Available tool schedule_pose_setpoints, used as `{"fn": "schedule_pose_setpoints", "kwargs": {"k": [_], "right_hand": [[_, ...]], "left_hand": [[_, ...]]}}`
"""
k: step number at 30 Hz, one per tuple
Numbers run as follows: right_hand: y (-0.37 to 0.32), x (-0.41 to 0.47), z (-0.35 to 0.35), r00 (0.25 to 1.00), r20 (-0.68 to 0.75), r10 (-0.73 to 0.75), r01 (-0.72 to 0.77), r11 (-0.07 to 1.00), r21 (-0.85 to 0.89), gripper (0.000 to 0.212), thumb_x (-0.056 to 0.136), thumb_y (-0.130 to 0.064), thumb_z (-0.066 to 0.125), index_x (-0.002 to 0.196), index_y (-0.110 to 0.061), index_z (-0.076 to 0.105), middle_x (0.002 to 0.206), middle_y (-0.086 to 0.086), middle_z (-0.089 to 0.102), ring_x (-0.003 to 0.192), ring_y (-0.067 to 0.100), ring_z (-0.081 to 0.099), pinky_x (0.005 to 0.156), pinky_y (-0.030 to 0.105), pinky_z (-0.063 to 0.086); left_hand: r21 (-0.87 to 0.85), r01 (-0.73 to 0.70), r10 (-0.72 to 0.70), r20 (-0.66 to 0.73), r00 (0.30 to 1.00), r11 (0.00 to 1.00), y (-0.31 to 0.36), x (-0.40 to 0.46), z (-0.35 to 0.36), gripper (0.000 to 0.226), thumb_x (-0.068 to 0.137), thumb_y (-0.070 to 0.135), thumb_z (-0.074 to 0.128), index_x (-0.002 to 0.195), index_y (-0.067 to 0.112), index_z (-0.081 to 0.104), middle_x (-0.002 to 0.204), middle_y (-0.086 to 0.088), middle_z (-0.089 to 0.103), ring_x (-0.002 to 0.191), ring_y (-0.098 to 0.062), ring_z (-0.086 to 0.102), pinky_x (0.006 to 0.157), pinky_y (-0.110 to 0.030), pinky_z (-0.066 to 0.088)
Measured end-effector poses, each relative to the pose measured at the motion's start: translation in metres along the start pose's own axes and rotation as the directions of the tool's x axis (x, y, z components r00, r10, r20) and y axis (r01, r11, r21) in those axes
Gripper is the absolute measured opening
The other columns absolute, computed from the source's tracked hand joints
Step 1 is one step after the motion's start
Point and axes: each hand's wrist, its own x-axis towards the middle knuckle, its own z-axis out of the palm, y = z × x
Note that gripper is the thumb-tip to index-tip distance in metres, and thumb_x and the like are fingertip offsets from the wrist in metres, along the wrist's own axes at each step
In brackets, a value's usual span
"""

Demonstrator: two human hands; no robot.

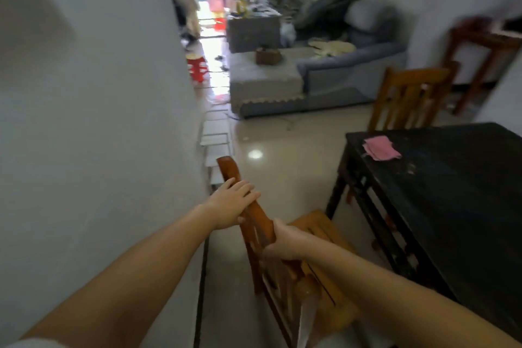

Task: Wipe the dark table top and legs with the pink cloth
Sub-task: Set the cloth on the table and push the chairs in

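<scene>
Both hands (234, 203) (285, 243) grasp blurred chair (248, 206).

A wooden chair (285, 237) stands between the white wall (99, 121) and the dark table (452, 192), filling most of the narrow gap, with both hands on its backrest. Bare tiled floor (282, 144) lies open beyond it, up to the grey sofa (282, 76). A second chair (409, 99) blocks the table's far side (its back rises above the top). A pink cloth (381, 147) lies near that table corner.
</scene>
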Motion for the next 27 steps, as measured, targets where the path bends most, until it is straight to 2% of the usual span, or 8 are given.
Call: {"fn": "schedule_pose_setpoints", "kwargs": {"k": [4,8,10,16,19,22,27], "right_hand": [[0.003,-0.016,-0.002,0.998,-0.01,0.054,-0.053,0.994,0.097,0.054,0.085,-0.02,0.059,0.134,-0.023,0.037,0.109,0.003,0.057,0.094,0.019,0.06,0.075,0.028,0.052],[0.014,-0.027,-0.006,0.999,-0.014,0.051,-0.049,0.993,0.106,0.042,0.086,-0.019,0.057,0.124,-0.029,0.044,0.096,0.0,0.059,0.081,0.016,0.061,0.069,0.027,0.052],[0.027,-0.033,-0.008,0.998,-0.01,0.064,-0.062,0.99,0.129,0.032,0.087,-0.019,0.056,0.114,-0.032,0.047,0.086,-0.002,0.057,0.075,0.015,0.059,0.072,0.03,0.054],[0.047,-0.044,-0.022,0.992,-0.062,0.114,-0.1,0.976,0.194,0.058,0.089,-0.02,0.054,0.14,-0.034,0.03,0.087,-0.007,0.056,0.078,0.012,0.059,0.072,0.028,0.05],[0.055,-0.039,-0.032,0.986,-0.077,0.145,-0.122,0.962,0.246,0.058,0.091,-0.02,0.053,0.142,-0.032,0.028,0.087,-0.006,0.056,0.078,0.013,0.058,0.076,0.029,0.051],[0.064,-0.03,-0.049,0.98,-0.093,0.174,-0.142,0.95,0.279,0.058,0.091,-0.021,0.054,0.141,-0.032,0.029,0.091,-0.005,0.057,0.078,0.012,0.058,0.074,0.026,0.051],[0.085,-0.017,-0.083,0.969,-0.079,0.233,-0.193,0.92,0.342,0.064,0.089,-0.022,0.056,0.143,-0.035,0.026,0.109,-0.002,0.058,0.097,0.017,0.061,0.09,0.036,0.051]], "left_hand": [[0.012,-0.13,0.13,-0.027,0.991,0.991,-0.007,0.021,-0.001,0.047,0.082,0.043,0.059,0.121,0.021,0.044,0.129,-0.003,0.047,0.124,-0.022,0.039,0.113,-0.046,0.017],[-0.081,-0.195,0.195,-0.014,0.981,0.977,-0.004,0.032,0.001,0.042,0.081,0.047,0.057,0.113,0.022,0.046,0.121,0.0,0.049,0.12,-0.021,0.041,0.112,-0.052,0.015],[-0.138,-0.222,0.221,-0.02,0.975,0.965,0.004,0.035,0.004,0.039,0.082,0.047,0.057,0.11,0.023,0.047,0.118,0.002,0.047,0.12,-0.019,0.039,0.112,-0.055,0.009],[-0.129,-0.33,0.327,-0.043,0.944,0.935,0.019,0.066,-0.002,0.044,0.083,0.051,0.054,0.113,0.02,0.045,0.124,0.0,0.043,0.125,-0.019,0.033,0.111,-0.057,0.001],[-0.127,-0.386,0.386,-0.029,0.922,0.914,0.022,0.091,-0.01,0.043,0.084,0.051,0.052,0.113,0.019,0.043,0.124,-0.001,0.042,0.125,-0.021,0.031,0.111,-0.059,0.002],[-0.104,-0.441,0.44,-0.037,0.897,0.891,0.025,0.122,-0.018,0.043,0.085,0.05,0.052,0.112,0.018,0.043,0.126,-0.003,0.041,0.126,-0.022,0.03,0.111,-0.059,0.001],[-0.077,-0.524,0.52,-0.07,0.852,0.848,0.033,0.175,-0.03,0.041,0.085,0.047,0.053,0.111,0.017,0.043,0.123,-0.003,0.042,0.126,-0.021,0.03,0.113,-0.056,0.001]]}}
